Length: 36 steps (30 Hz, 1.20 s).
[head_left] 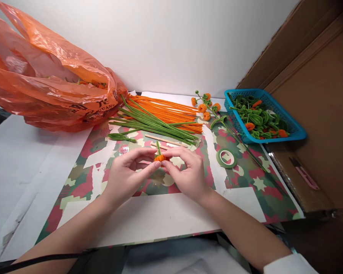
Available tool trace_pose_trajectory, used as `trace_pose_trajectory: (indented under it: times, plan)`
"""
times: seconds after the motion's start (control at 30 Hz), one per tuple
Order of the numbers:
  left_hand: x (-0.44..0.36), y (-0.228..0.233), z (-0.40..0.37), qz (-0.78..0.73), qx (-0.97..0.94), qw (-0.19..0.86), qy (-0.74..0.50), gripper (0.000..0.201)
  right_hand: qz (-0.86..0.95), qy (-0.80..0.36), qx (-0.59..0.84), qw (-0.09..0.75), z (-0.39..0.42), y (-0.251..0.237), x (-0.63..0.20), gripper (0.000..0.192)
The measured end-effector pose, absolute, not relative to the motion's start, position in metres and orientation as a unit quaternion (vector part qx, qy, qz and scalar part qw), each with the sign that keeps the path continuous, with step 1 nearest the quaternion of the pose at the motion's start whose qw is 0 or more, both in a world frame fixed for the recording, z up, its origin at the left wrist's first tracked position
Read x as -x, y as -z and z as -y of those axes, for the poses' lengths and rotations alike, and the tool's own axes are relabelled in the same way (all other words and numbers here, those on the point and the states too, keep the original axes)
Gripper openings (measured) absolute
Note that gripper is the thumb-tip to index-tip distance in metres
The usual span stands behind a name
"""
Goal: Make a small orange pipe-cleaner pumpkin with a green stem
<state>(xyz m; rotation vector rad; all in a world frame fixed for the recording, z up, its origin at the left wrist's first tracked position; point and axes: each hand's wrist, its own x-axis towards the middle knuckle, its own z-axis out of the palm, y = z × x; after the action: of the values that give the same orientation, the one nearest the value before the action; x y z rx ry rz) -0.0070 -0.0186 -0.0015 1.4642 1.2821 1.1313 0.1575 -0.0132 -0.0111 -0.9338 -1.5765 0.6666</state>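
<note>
Your patterned board (246, 179) carries everything, so start at its far left corner, where the big orange plastic bag (48, 80) slumps over the edge with its mouth facing the middle. Next in size is the blue basket (295, 131) at the far right corner, full of green and orange finished pieces. Between them, along the far edge, lie the orange pipe cleaners (167, 108) and the green pipe cleaners (151, 121), fanned over one another, with a finished flower sprig (207, 106) just beside the basket. Two wooden sticks (165, 140) lie just on the near side of the green bundle. The roll of green tape (226, 158) sits flat, right of your hands.

Both hands meet at the board's middle. Your left hand (125, 175) and right hand (188, 173) each press thumb and forefinger together on the small orange pompom (159, 157), which has a short green stem standing up from it.

The hold is only fingertip-deep on something soft and springy. I judge that uneven pressure could let the coil unwind or pop free, and it might roll under the loose pipe cleaners close behind it. Pulling on the stem could also slip it out.
</note>
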Motion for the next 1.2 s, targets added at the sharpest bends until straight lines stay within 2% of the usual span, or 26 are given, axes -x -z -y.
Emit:
trace_pose_trajectory:
  times: [0.13, 0.23, 0.47, 0.6, 0.7, 0.87, 1.03, 1.2]
  plan:
    - [0.006, 0.0, 0.02, -0.503, -0.606, 0.416, -0.455, 0.019, 0.704, -0.269, 0.354, 0.554, 0.012, 0.009, -0.16, 0.014]
    - [0.006, 0.0, 0.019, -0.5, -0.583, 0.449, -0.458, 0.02, 0.711, -0.274, 0.347, 0.547, 0.011, 0.008, -0.161, 0.015]
    - [0.003, 0.005, 0.016, -0.504, -0.496, 0.508, -0.492, 0.027, 0.592, -0.359, 0.448, 0.566, 0.016, 0.011, -0.156, 0.023]
    - [0.001, 0.004, 0.019, -0.482, -0.508, 0.523, -0.487, 0.022, 0.569, -0.405, 0.472, 0.538, 0.016, 0.011, -0.153, 0.013]
    - [0.002, 0.003, 0.019, -0.484, -0.526, 0.508, -0.48, 0.016, 0.601, -0.379, 0.444, 0.546, 0.015, 0.009, -0.155, 0.006]
    - [0.006, 0.002, 0.016, -0.482, -0.519, 0.539, -0.457, 0.015, 0.633, -0.365, 0.4, 0.554, 0.013, 0.01, -0.159, 0.011]
    - [0.009, 0.008, 0.013, -0.491, -0.48, 0.585, -0.431, 0.022, 0.592, -0.424, 0.421, 0.541, 0.013, 0.012, -0.159, 0.007]
    - [0.005, 0.015, 0.014, -0.501, -0.428, 0.584, -0.474, 0.026, 0.494, -0.468, 0.454, 0.575, 0.014, 0.012, -0.154, 0.02]
